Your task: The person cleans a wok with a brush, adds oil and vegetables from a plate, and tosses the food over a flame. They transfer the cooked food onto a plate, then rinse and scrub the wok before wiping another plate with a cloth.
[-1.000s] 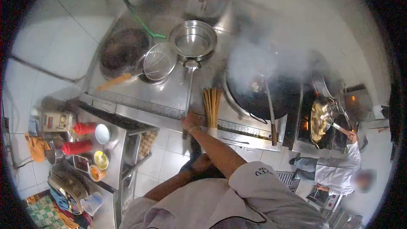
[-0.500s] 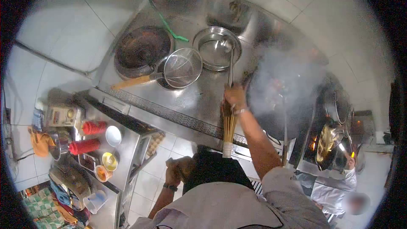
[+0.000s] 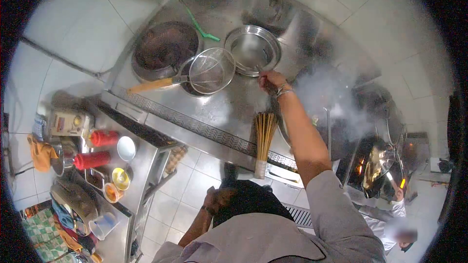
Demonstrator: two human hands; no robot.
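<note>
My right hand is closed around the handle of a ladle, just at the near rim of a steel basin holding liquid. The ladle's bowl is a blur inside the basin. Below that hand, a bamboo wok brush lies across the counter's front edge. To its left, a wire strainer with a wooden handle rests over a round pot. Down by my dark apron is my left hand, its fingers partly hidden and indistinct.
Steam rises from the wok on the right, with a long handle standing in it. Farther right, a co-worker handles a pan by a flame. A side table at left carries red bottles and bowls. A green hose hangs behind.
My right hand has moved up and away from the bamboo brush, toward the basin. The ladle bowl has shifted within the basin. My left hand has moved slightly toward the apron.
</note>
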